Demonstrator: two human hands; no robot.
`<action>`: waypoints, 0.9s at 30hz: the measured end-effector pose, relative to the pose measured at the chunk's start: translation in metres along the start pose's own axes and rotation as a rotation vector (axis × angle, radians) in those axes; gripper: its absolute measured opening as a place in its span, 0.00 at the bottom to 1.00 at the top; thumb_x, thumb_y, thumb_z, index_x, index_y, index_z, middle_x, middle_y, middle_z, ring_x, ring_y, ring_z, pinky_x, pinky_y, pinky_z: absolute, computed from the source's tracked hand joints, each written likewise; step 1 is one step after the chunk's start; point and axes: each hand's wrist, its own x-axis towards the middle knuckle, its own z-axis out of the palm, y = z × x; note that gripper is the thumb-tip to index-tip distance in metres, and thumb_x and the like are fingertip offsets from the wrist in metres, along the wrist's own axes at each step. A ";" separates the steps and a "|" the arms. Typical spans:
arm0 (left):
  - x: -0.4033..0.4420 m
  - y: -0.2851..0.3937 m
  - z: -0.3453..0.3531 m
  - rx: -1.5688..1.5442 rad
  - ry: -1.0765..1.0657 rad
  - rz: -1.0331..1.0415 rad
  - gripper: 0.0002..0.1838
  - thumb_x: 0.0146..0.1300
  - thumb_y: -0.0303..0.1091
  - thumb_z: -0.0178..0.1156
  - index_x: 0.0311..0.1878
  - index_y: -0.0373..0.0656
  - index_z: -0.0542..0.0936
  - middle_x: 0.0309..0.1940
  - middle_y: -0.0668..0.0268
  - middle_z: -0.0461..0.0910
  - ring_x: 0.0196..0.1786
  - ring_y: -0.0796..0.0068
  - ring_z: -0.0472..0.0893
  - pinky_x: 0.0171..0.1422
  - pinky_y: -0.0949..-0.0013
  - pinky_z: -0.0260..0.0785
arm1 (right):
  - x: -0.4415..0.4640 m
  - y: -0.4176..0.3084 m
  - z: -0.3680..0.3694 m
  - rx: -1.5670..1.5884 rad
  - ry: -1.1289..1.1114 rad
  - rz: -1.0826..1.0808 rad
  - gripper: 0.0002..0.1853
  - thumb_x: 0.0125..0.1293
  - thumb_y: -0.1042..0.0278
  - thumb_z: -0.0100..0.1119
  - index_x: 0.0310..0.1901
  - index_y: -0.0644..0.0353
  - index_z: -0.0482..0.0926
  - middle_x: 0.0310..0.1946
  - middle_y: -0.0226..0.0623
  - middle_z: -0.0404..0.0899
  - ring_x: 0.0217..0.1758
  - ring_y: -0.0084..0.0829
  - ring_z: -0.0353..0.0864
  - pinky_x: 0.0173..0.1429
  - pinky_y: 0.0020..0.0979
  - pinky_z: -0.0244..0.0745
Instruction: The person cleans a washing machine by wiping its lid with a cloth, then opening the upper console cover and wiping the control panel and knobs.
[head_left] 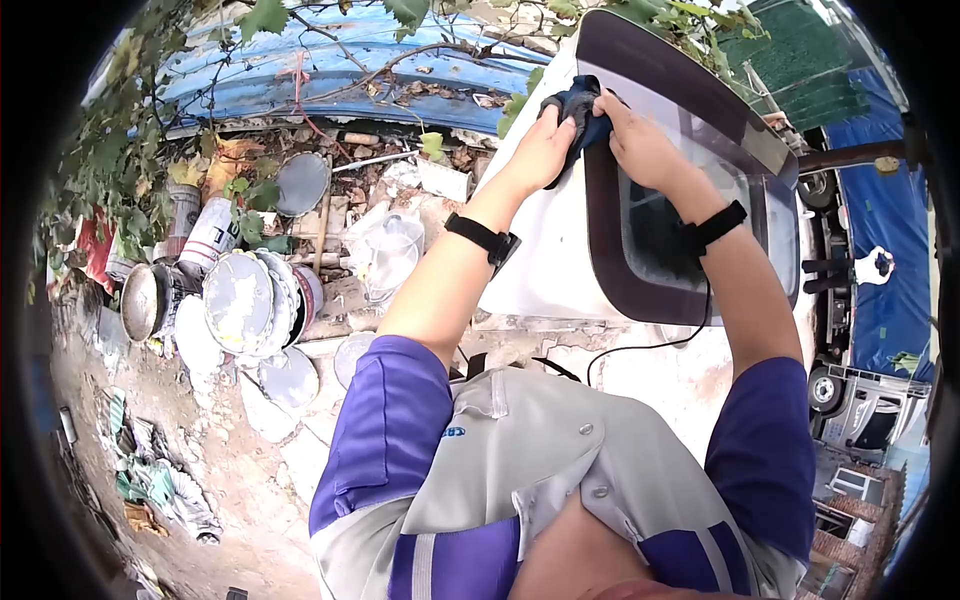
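A dark blue and black cloth (582,112) is bunched up between my two hands, above the top of a white appliance (545,235) that looks like a top-loading washing machine. My left hand (546,148) is closed on the cloth's left side. On the other side, the fingers of my right hand (638,145) grip it too. Part of the cloth hangs below the fingers near the lid's dark frame (603,225). Whether it touches the machine I cannot tell. The see-through lid window (660,235) lies under my right forearm.
Left of the machine stand a clear plastic bucket (388,255), stained round lids (240,300) and paint buckets (210,235). A black cable (650,347) runs by the machine's near edge. Vines (120,150) hang at upper left. At far right are a person (872,266) and vehicles (870,415).
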 end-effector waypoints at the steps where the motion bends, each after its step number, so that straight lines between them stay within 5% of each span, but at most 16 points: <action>1: -0.013 0.005 0.001 0.030 -0.001 0.007 0.20 0.73 0.43 0.44 0.55 0.34 0.66 0.49 0.38 0.77 0.54 0.39 0.75 0.60 0.55 0.66 | -0.014 -0.008 0.001 0.030 0.025 -0.031 0.26 0.60 0.84 0.44 0.62 0.59 0.62 0.55 0.50 0.74 0.58 0.57 0.73 0.60 0.46 0.69; 4: -0.055 0.012 0.012 -0.030 0.013 0.047 0.20 0.73 0.41 0.45 0.57 0.34 0.66 0.50 0.39 0.76 0.55 0.41 0.76 0.61 0.56 0.66 | -0.056 -0.026 0.002 0.107 -0.015 -0.116 0.26 0.59 0.86 0.44 0.61 0.60 0.62 0.57 0.53 0.71 0.61 0.57 0.71 0.63 0.48 0.66; 7: -0.101 0.023 0.026 -0.039 0.054 0.046 0.21 0.72 0.36 0.45 0.62 0.33 0.65 0.52 0.42 0.76 0.56 0.46 0.76 0.63 0.58 0.65 | -0.100 -0.034 0.011 0.060 0.005 -0.176 0.33 0.60 0.85 0.45 0.69 0.71 0.53 0.58 0.48 0.72 0.59 0.52 0.73 0.64 0.40 0.70; 10: -0.134 0.031 0.039 -0.052 0.097 0.123 0.23 0.70 0.32 0.44 0.65 0.32 0.64 0.55 0.45 0.74 0.59 0.52 0.75 0.66 0.62 0.63 | -0.136 -0.043 0.019 0.176 -0.007 -0.164 0.25 0.59 0.87 0.46 0.58 0.57 0.67 0.63 0.58 0.67 0.67 0.57 0.65 0.67 0.45 0.65; 12: -0.156 0.033 0.051 -0.065 0.139 0.089 0.23 0.69 0.31 0.43 0.65 0.32 0.64 0.55 0.45 0.74 0.59 0.51 0.74 0.67 0.62 0.62 | -0.159 -0.051 0.023 0.208 0.045 -0.182 0.24 0.58 0.88 0.47 0.56 0.56 0.68 0.63 0.57 0.67 0.67 0.56 0.67 0.65 0.44 0.67; 13: -0.169 0.039 0.058 -0.037 0.156 0.039 0.26 0.69 0.32 0.41 0.69 0.36 0.62 0.58 0.55 0.73 0.58 0.65 0.73 0.65 0.67 0.63 | -0.170 -0.053 0.026 0.223 0.059 -0.187 0.22 0.59 0.86 0.48 0.55 0.56 0.69 0.65 0.58 0.67 0.65 0.55 0.69 0.63 0.45 0.69; 21: -0.230 0.036 0.130 -0.020 0.309 0.114 0.21 0.72 0.28 0.42 0.66 0.39 0.62 0.52 0.63 0.72 0.51 0.75 0.72 0.56 0.71 0.67 | -0.224 -0.047 0.050 0.313 0.272 -0.312 0.20 0.57 0.86 0.49 0.51 0.59 0.70 0.64 0.48 0.70 0.58 0.52 0.74 0.59 0.44 0.72; 24: -0.244 0.037 0.166 0.067 0.394 0.134 0.22 0.71 0.27 0.42 0.66 0.34 0.60 0.56 0.51 0.71 0.57 0.61 0.73 0.65 0.63 0.63 | -0.239 -0.043 0.058 0.370 0.398 -0.285 0.15 0.57 0.85 0.49 0.47 0.60 0.71 0.60 0.46 0.75 0.56 0.51 0.75 0.59 0.43 0.72; 27: -0.248 0.031 0.201 0.229 0.495 0.134 0.17 0.72 0.28 0.43 0.59 0.29 0.63 0.52 0.43 0.71 0.54 0.45 0.74 0.62 0.54 0.64 | -0.260 -0.031 0.064 0.335 0.488 -0.259 0.15 0.59 0.83 0.49 0.49 0.61 0.73 0.54 0.43 0.78 0.54 0.49 0.76 0.57 0.40 0.73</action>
